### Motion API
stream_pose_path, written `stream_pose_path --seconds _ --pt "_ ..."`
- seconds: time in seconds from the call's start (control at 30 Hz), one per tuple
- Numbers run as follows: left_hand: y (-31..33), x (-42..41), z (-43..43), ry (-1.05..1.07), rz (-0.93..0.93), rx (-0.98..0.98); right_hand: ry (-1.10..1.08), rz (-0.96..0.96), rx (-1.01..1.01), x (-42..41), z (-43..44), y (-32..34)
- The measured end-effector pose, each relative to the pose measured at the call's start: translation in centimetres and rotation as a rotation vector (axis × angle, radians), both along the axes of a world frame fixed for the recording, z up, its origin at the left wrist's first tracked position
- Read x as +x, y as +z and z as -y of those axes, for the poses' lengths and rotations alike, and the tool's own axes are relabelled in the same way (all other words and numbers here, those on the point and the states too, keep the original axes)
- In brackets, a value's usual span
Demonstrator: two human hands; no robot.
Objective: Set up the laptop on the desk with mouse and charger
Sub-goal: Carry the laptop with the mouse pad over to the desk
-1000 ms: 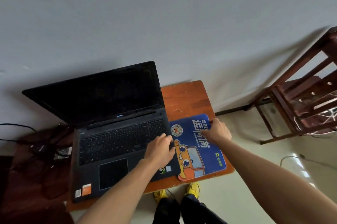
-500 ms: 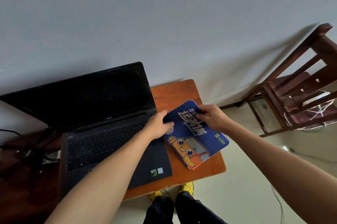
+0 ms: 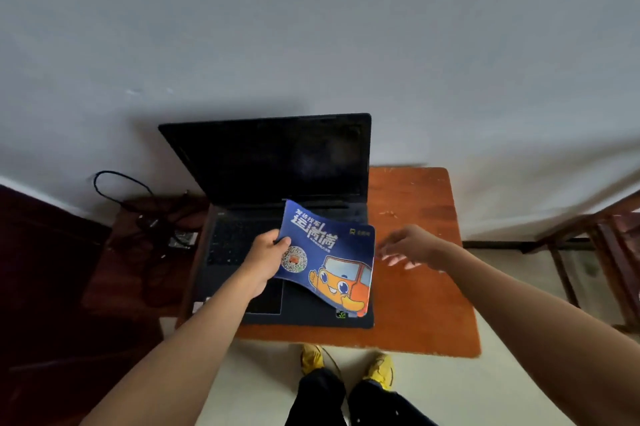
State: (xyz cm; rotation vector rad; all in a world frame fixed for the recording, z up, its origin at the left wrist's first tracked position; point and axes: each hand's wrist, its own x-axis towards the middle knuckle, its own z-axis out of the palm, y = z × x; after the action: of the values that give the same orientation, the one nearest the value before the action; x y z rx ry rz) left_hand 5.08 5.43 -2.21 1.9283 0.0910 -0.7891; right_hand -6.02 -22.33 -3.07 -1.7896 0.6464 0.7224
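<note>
Above the keyboard of the open laptop (image 3: 277,165), the left hand (image 3: 266,261) gripped a blue mouse pad (image 3: 332,252) lettered "运满满" over an orange cartoon truck. At its three o'clock, the right hand (image 3: 412,247) hovered over the wooden desk (image 3: 422,304), fingers loosely spread, holding nothing.

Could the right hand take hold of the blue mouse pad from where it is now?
Probably yes. The left hand holds the mouse pad up over the laptop, and the right hand hovers open beside its right edge, above the desk, with nothing between.
</note>
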Motion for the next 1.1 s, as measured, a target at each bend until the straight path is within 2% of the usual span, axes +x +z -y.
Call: stream_pose_path --seconds 0.17,0.33,0.5,0.6,0.73,0.8,0.87,0.9,1.0,1.1 --pt "-1.6 0.2 -5.6 0.188 -0.035 0.125 -0.124 0.012 -0.05 4.1 -6.2 -0.9" --pt "-3.0 1.1 -8.8 0.305 -0.007 0.234 -0.127 -0.022 -0.373 5.6 -9.6 -1.9" --pt "-3.8 2.6 -10.0 0.062 0.049 0.295 -0.214 -0.028 -0.352 6.6 -13.3 -2.6" --pt "-4.0 4.1 -10.2 -0.067 0.127 0.351 -0.187 -0.03 -0.441 6.7 -14.9 -3.1" --pt "-4.8 5.7 -11.4 -0.242 0.168 0.504 -0.238 -0.045 -0.483 6.2 -15.1 -3.7" --pt "-4.8 6.3 -12.6 -0.284 0.245 0.615 -0.303 -0.013 -0.559 5.8 -14.3 -3.5" --pt "-4.8 7.2 -14.0 -0.191 0.367 0.69 -0.367 -0.012 -0.67 5.2 -13.2 -3.5" --pt "-4.9 7.7 -14.7 -0.108 0.368 0.7 -0.391 -0.05 -0.698 4.8 -12.7 -3.6" --pt "-5.7 9.4 -15.9 0.032 0.209 0.685 -0.498 -0.174 -0.636 4.5 -12.3 -4.3" --pt "-6.5 10.4 -15.5 0.041 0.199 0.709 -0.582 -0.181 -0.638 4.9 -12.3 -5.2"
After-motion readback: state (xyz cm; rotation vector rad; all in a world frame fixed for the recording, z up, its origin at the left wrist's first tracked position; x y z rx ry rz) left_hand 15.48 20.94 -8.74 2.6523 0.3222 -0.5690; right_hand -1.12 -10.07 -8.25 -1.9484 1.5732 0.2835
